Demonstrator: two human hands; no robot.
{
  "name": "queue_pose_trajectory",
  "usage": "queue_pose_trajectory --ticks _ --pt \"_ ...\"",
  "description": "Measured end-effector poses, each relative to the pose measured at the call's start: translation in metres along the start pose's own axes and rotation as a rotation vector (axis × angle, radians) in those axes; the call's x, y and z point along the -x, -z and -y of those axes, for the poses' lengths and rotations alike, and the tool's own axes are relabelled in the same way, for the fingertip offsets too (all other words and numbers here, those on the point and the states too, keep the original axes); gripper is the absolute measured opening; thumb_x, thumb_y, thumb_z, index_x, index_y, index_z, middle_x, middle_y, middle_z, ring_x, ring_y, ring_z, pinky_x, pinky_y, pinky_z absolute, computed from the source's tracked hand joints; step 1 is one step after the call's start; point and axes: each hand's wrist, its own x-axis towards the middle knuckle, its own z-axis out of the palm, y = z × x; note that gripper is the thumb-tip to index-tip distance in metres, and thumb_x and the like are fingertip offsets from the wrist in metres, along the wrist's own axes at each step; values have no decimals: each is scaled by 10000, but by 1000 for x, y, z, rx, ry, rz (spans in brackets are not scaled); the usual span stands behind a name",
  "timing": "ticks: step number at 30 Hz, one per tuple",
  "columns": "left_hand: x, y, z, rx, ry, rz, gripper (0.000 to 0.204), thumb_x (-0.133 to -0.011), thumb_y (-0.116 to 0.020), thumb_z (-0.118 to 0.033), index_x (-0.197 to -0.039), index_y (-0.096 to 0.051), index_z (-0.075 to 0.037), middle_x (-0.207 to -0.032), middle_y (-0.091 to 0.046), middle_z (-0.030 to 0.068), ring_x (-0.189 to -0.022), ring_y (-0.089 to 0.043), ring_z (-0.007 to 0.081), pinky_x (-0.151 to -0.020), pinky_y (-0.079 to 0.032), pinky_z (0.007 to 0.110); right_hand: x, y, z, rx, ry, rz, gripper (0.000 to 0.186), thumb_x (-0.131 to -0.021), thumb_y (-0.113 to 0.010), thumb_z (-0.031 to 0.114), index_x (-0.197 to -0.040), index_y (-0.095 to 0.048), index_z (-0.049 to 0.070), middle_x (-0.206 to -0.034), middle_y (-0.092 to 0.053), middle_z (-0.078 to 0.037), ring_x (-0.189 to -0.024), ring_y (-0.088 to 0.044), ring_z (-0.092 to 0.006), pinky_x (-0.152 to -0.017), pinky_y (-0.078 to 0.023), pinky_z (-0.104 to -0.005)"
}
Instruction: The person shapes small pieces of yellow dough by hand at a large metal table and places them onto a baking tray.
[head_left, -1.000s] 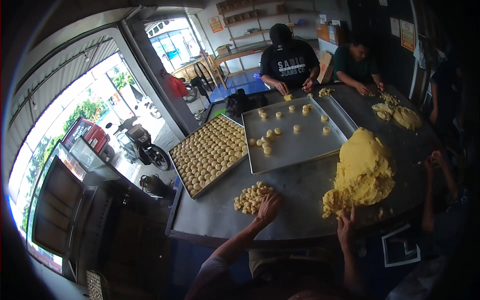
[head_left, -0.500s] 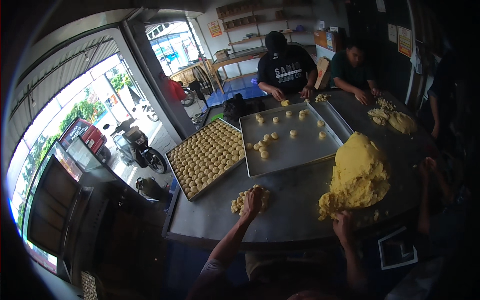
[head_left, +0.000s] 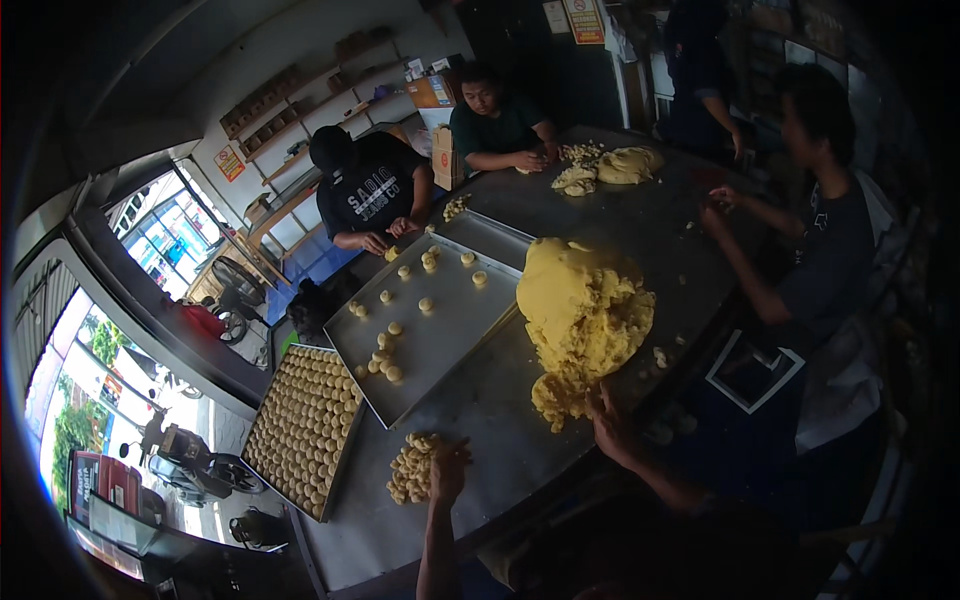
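Observation:
My left hand (head_left: 447, 468) rests on a small heap of rolled yellow dough balls (head_left: 412, 468) near the front edge of the steel table (head_left: 500, 410), fingers curled over the balls. My right hand (head_left: 610, 425) presses into the lower edge of a big mound of yellow dough (head_left: 580, 315), pinching at a lump of it. Just beyond the heap lies a metal tray (head_left: 440, 335) with a few scattered balls. Left of that sits a tray packed with rows of balls (head_left: 300, 425).
Several other people work around the table: two at the far side by the tray's end, one on the right rolling dough. More dough (head_left: 615, 165) lies at the far end. A fan (head_left: 235, 295), shelves and an open shopfront with a motorbike (head_left: 185, 460) are on the left.
The view has swung and tilted, so the table now runs diagonally. My left hand stays on the heap of balls; my right hand stays at the base of the big mound.

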Motion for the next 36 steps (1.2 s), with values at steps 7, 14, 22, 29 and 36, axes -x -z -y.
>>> queue_pose_trajectory --ticks 7,14,22,29,36 --pt "44 -65 -11 -992 -418 -319 205 -886 -642 -295 -991 -721 -138 -985 -704 89 -1020 -628 277 -965 -403 437 -14 -2 -15 -430 -169 182 321 -859 -642 51 -1179 -653 30 -1091 -639 -197 -1033 -582 -374 -808 -509 -429" --pt "-32 -76 -27 -1070 -397 -323 371 -874 -622 -362 -1045 -604 -33 -1150 -604 136 -1182 -510 303 -1087 -235 595 -28 2 -15 -128 63 238 208 -819 -629 18 -1017 -683 -16 -924 -620 -195 -934 -594 -370 -823 -502 -426" --pt "-72 -92 3 -834 -377 -190 451 -860 -566 -385 -1111 -486 -20 -1262 -454 183 -1288 -383 344 -1112 -161 617 -33 1 -43 -30 -66 315 338 -908 -514 -46 -1243 -563 -35 -1150 -479 -242 -1008 -558 -413 -823 -490 -448" --pt "-58 -79 12 -922 -530 -73 471 -825 -546 -331 -1153 -430 -13 -1291 -413 195 -1282 -375 355 -1096 -188 616 2 -6 3 -20 -46 121 404 -895 -527 -69 -1298 -532 -47 -1268 -498 -279 -1143 -538 -412 -936 -460 -433" --pt "-28 -94 11 -1145 -440 -268 396 -796 -579 -292 -1105 -550 -46 -1164 -523 150 -1199 -434 291 -1033 -262 558 -9 -1 -13 -117 -198 242 323 -907 -549 -13 -1226 -600 -18 -1209 -580 -225 -1171 -522 -397 -963 -440 -451"
